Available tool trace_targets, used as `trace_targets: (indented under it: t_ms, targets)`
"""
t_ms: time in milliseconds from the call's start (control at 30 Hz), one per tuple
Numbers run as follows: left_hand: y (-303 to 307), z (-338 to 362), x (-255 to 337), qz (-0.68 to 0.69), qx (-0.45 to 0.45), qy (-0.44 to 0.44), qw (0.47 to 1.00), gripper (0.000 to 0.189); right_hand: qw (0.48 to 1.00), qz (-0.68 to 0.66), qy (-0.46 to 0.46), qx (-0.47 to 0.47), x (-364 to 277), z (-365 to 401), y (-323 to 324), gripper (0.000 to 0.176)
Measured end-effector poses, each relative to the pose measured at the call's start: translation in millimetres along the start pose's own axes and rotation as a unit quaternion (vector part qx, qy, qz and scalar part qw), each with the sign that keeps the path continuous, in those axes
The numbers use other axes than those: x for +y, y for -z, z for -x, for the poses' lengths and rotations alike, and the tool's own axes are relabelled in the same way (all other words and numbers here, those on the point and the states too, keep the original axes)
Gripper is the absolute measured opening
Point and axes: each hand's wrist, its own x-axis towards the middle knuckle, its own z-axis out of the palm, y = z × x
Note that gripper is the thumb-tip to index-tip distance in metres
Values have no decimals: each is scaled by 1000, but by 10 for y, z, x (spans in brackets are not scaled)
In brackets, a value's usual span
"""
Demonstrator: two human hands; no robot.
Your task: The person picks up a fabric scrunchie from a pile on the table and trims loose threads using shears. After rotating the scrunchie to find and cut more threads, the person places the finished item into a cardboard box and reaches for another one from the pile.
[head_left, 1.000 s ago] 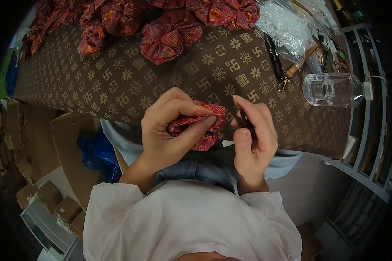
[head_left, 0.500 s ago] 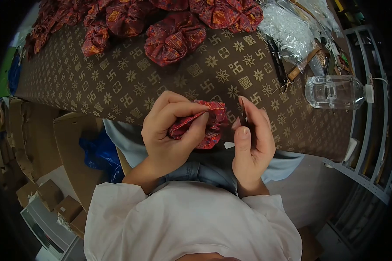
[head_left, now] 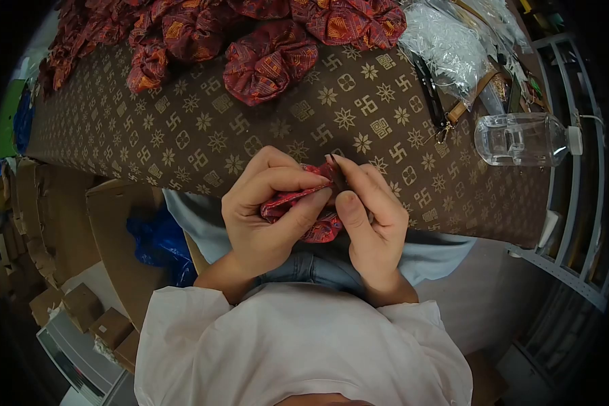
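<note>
My left hand (head_left: pixel 257 210) is closed, its thumb and forefinger pinching the edge of a red patterned scrunchie (head_left: pixel 323 232). The gathered fabric hangs out below and behind those fingertips. In my right hand (head_left: pixel 377 220) a thin, dark, pointed tool (head_left: pixel 337 174) sits between thumb and forefinger, mostly covered by the fingers. Its tip comes right up to the pinched cloth, and both hands are close together over the table's near edge. Farther back on the table lies another red scrunchie (head_left: pixel 269 62), in front of a heap of the same kind.
The brown, gold-patterned cloth (head_left: pixel 216 139) covers the table. At right lie a clear plastic bottle (head_left: pixel 520 140), a pile of clear plastic bags (head_left: pixel 446 51) and straps with a metal clasp (head_left: pixel 442 130). Cardboard boxes (head_left: pixel 118 230) and a blue plastic bag (head_left: pixel 161 243) are at lower left.
My right hand has moved left with the dark tool, from beside the scrunchie to its pinched edge. My left hand keeps its pinch, nearly in the same place.
</note>
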Motion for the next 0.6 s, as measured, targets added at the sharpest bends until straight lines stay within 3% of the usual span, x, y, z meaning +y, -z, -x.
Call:
trace_targets:
  t_ms: [133, 200, 233, 300, 433, 600]
  targets:
    - [0, -5, -6, -79, 17, -64, 995, 21, 998, -51, -23, 26, 51, 36, -12, 29]
    - [-4, 3, -16, -102, 31, -90, 990, 23, 996, -1, 27, 82, 61, 50, -2, 29]
    - [-5, 8, -23, -125, 45, -115, 984, 24, 996, -2, 27, 82, 26, 50, 16, 29]
    - [-6, 3, -46, -137, 55, -139, 979, 26, 987, 130, 79, 55, -72, 50, 51, 30]
    - [26, -10, -42, -171, 54, -191, 965, 32, 980, 162, 105, 39, -69, 85, 12, 33]
    - [24, 1, -51, -160, 58, -192, 966, 34, 971, 179, 153, 47, -2, 70, -5, 36]
